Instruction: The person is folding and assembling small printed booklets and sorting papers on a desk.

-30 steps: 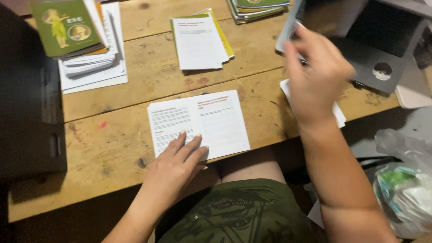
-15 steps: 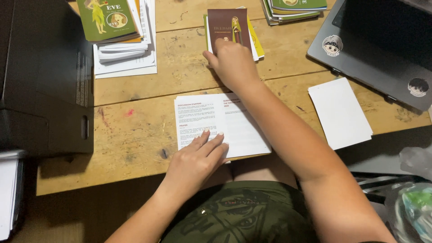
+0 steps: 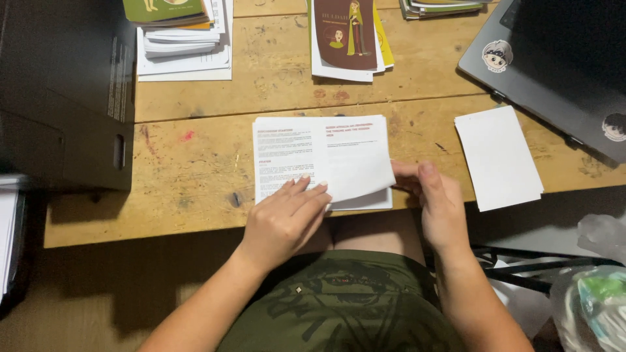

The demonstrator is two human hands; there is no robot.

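Note:
A small stack of white printed sheets point(image 3: 297, 153), laid open like a booklet spread, rests near the front edge of the wooden table point(image 3: 189, 189). My left hand point(image 3: 283, 221) lies flat on the lower left part of the stack, fingers pressing it down. My right hand point(image 3: 440, 205) is at the stack's right edge, thumb on top and fingers under the top sheet, whose right half point(image 3: 358, 163) is lifted and curling leftward. A brown-covered booklet point(image 3: 344, 26) lies on a pile of white and yellow sheets at the back centre.
A blank white sheet point(image 3: 499, 156) lies to the right. Behind it sits a grey laptop point(image 3: 561, 58) with stickers. A pile of papers and green booklets point(image 3: 182, 45) is back left, beside a black box point(image 3: 59, 98). A plastic bag point(image 3: 596, 293) sits lower right.
My right hand left the brown booklet on the back pile, came back to the near stack and took hold of the top sheet's right edge. My left hand stayed pressed on the sheets.

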